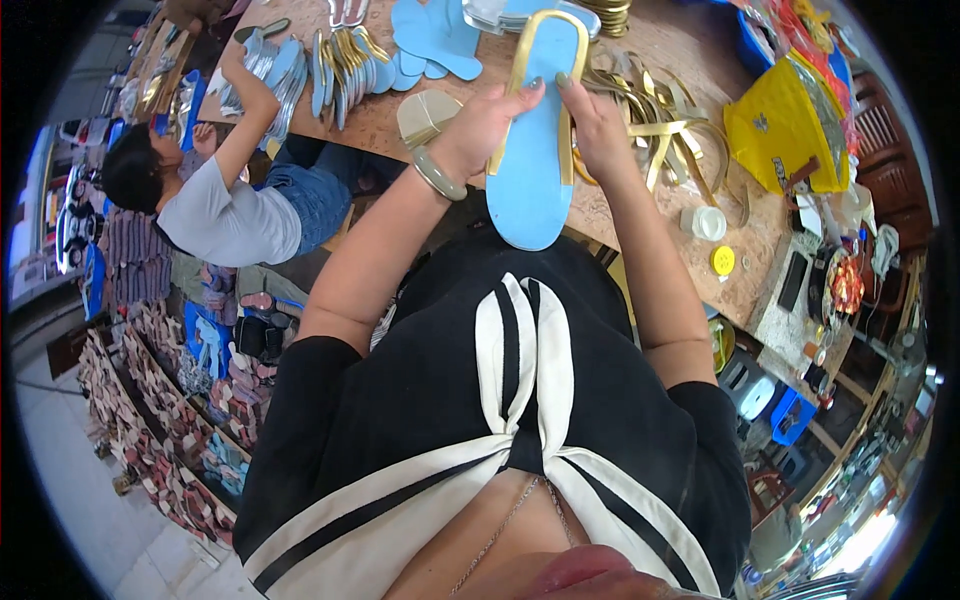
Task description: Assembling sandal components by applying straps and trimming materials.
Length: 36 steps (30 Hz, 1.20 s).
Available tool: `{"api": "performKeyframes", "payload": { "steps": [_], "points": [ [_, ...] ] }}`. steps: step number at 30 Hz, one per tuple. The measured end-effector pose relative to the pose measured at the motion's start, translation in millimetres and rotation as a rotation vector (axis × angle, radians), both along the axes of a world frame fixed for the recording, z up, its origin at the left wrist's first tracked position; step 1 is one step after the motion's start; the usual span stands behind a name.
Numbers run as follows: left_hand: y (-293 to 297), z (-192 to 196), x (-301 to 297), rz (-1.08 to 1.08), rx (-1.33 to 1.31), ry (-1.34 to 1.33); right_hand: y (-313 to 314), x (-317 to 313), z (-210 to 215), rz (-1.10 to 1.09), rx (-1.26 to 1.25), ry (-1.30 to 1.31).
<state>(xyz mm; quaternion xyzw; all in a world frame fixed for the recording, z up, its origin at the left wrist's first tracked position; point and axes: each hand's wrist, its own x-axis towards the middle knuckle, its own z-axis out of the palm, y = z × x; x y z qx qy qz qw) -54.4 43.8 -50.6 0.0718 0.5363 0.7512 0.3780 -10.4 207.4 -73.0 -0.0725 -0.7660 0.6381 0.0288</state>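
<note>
Between my two hands is a light blue sandal sole (536, 190) with a gold strap (551, 17) curving around its far end and down both sides. My left hand (492, 122) grips its left edge, the thumb lying on the blue surface. From the other side my right hand (598, 128) holds the right edge, thumb also on top near the strap. The fingers beneath the sole are hidden. The rounded near end of the sole points toward me, over the table's front edge. A bundle of cream pieces (428, 112) lies beside my left hand.
Loose gold straps (672, 125) lie right of my hands, near a yellow bag (788, 125), a clear jar (703, 223) and a yellow lid (722, 261). Blue soles (440, 38) and gold-strapped sandals (345, 70) cover the table's far left. A co-worker (235, 205) sits at left.
</note>
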Motion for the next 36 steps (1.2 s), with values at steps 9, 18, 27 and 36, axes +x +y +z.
{"api": "performKeyframes", "payload": {
  "steps": [9,18,27,36],
  "points": [
    [-21.4,-59.5,-37.2,0.289,0.216,-0.059,-33.6,22.2,-47.3,0.243,-0.215,-0.183],
    [-39.7,-132.0,-45.1,0.604,-0.085,-0.117,-57.2,-45.7,-138.3,0.153,-0.241,-0.393],
    [-128.3,-179.3,-156.9,0.561,-0.453,0.038,-50.8,-80.1,-173.6,-0.063,0.110,-0.344],
    [-251.6,-176.9,-245.2,0.815,-0.752,0.440,-38.1,-22.9,-194.8,-0.160,-0.048,-0.568]
  ]
}}
